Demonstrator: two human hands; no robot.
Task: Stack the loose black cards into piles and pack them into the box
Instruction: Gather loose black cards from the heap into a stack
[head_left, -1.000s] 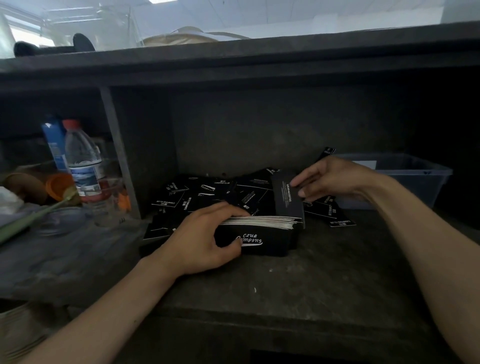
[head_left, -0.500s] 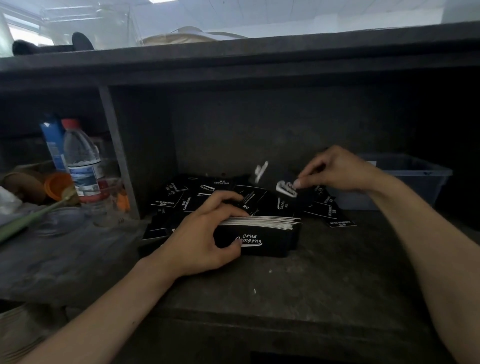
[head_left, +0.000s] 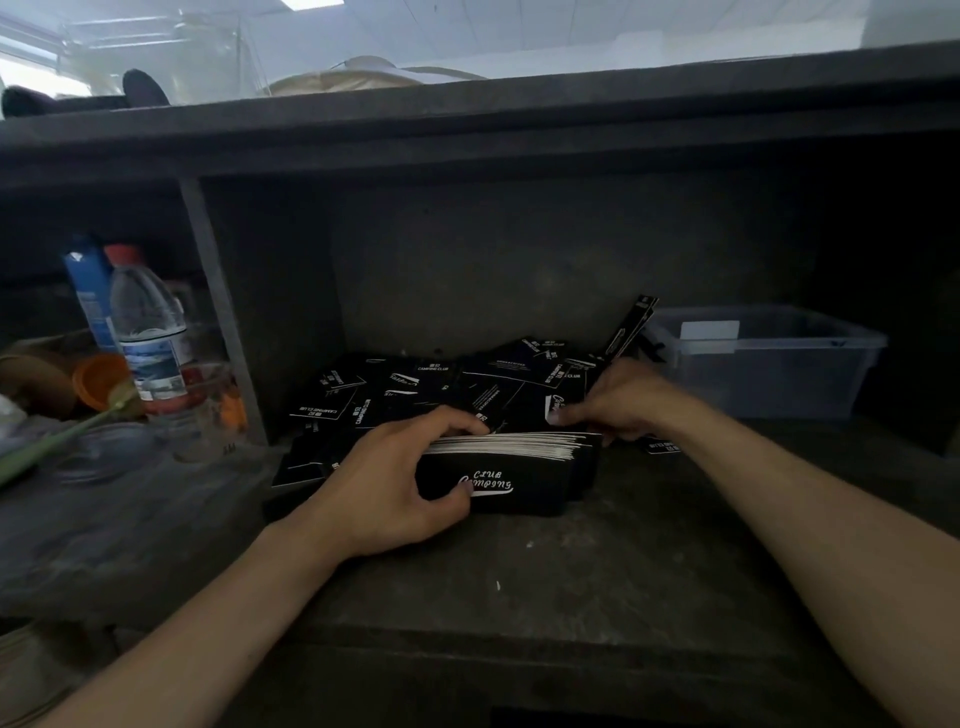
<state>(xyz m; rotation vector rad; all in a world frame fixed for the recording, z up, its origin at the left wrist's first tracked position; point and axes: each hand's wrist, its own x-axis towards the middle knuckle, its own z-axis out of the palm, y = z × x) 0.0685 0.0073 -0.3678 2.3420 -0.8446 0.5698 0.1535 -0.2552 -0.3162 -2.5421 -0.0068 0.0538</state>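
Observation:
A black box (head_left: 511, 486) printed "Club Camping" stands on the dark shelf, filled with a row of black cards whose white edges (head_left: 514, 446) show on top. My left hand (head_left: 395, 478) grips the box's left end, fingers over the card edges, thumb on its front. Behind the box lies a heap of loose black cards (head_left: 441, 387). My right hand (head_left: 618, 402) is at the box's far right corner, fingertips pinched on a black card (head_left: 555, 408) held low over the packed row. One card (head_left: 631, 325) leans upright at the back right.
A clear plastic bin (head_left: 769, 358) stands to the right. Left of an upright divider (head_left: 221, 312) are a water bottle (head_left: 148, 332), a blue carton (head_left: 85, 291), an orange cup (head_left: 98, 379) and crumpled plastic wrap. A shelf board (head_left: 467, 124) hangs overhead.
My right hand, which held a card upright at the box's right end, lifted toward the heap and has now dropped back to the box's far right corner with a card. Left hand stayed put.

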